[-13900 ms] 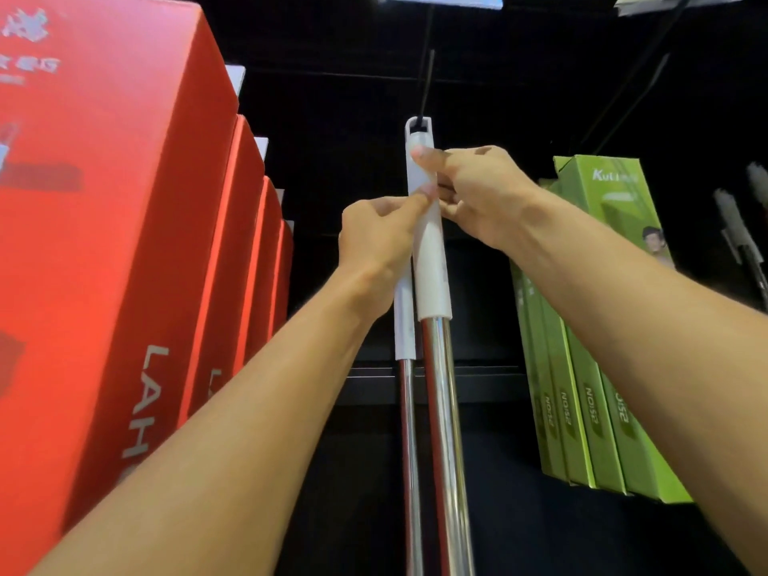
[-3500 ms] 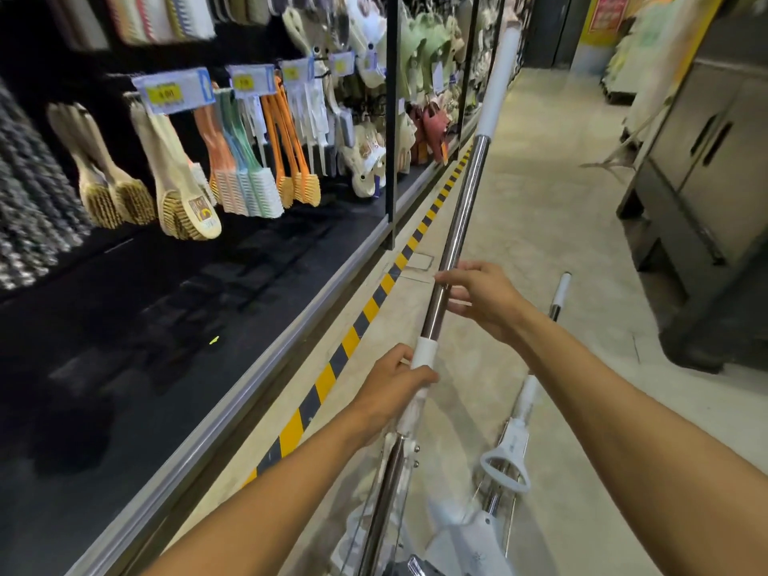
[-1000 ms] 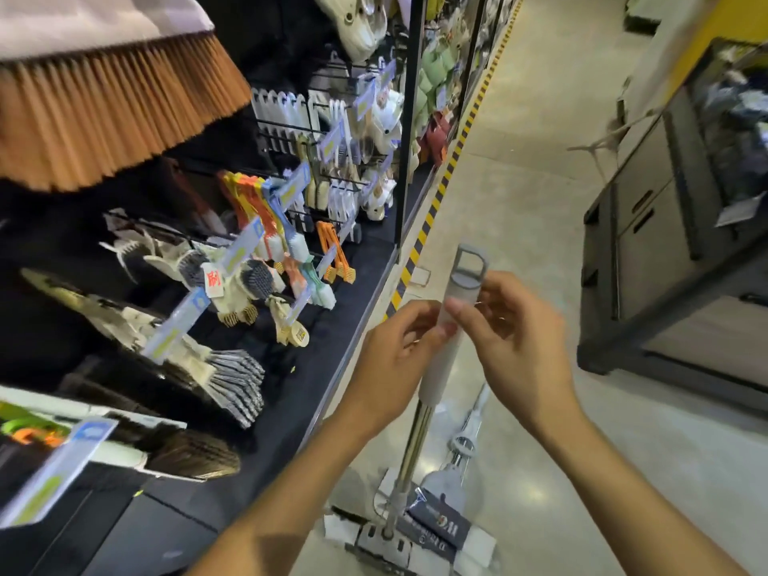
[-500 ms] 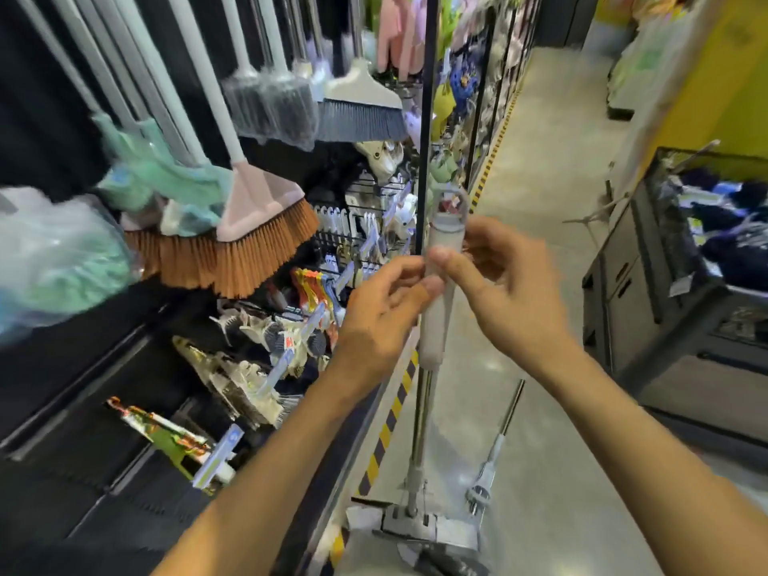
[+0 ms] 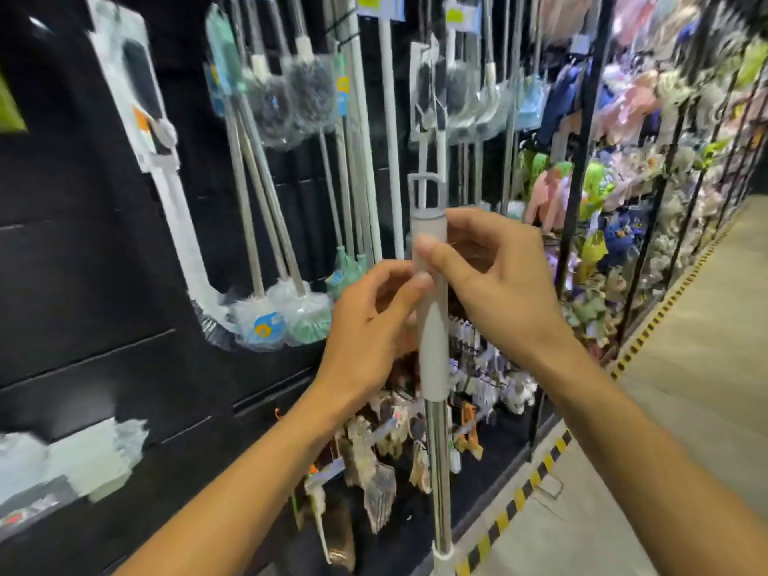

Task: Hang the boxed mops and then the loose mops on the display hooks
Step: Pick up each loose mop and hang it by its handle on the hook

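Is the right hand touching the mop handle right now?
Touching. The head view shows the right hand's thumb pressed on the front of the grey mop handle just below its hanging loop, with the left hand pinching it from the other side.

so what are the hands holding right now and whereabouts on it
A loose mop, upright. Both the left hand and right hand pinch its white handle grip near the top, just below the hanging loop.

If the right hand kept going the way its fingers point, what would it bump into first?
The right hand points leftward, fingertips already on the mop's grey handle. Just past that is the left hand, though depth is unclear.
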